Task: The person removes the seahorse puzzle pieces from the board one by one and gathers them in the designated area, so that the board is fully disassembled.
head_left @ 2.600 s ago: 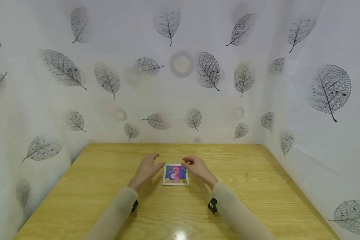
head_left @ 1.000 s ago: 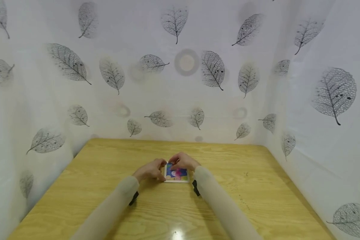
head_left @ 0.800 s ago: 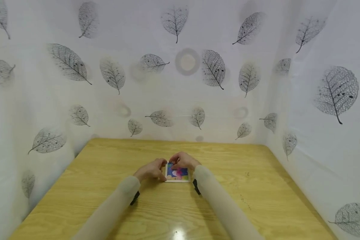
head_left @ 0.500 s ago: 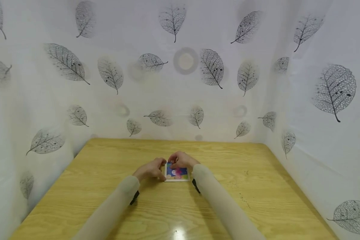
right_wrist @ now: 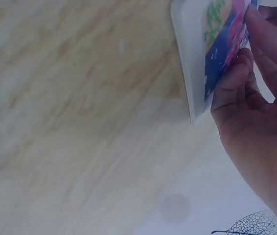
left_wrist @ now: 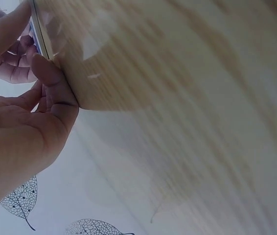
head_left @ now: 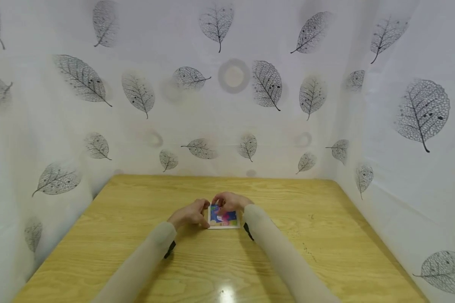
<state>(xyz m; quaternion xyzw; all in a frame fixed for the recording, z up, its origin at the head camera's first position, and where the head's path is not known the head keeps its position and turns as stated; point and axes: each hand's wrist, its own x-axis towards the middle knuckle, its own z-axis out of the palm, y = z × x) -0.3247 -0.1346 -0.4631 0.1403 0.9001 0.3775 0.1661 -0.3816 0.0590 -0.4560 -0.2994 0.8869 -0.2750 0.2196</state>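
Observation:
A small square seahorse picture [head_left: 229, 221] in a white frame [head_left: 223, 227] lies flat on the table, its top half largely behind my right hand. My left hand [head_left: 189, 213] holds the frame at its left side, thumb at the near corner and a fingertip at the far corner. Over the picture's upper part bends my right hand [head_left: 232, 202], with curled fingers and thumb down at the printed surface. From the right wrist view, the right hand's fingertips [right_wrist: 236, 73] lie against the picture; I cannot tell whether they pinch a part of it.
The wooden table [head_left: 155, 193] has dark specks [head_left: 309, 252] on its right side and a bright reflection near the front. A white leaf-print curtain [head_left: 273, 139] encloses it at the back and both sides. Black wrist devices [head_left: 169, 249] hang under both sleeves.
From beside the frame, both hands have come in: the left hand onto the left side, the right hand leftward over the picture. Over the last second they have hardly moved.

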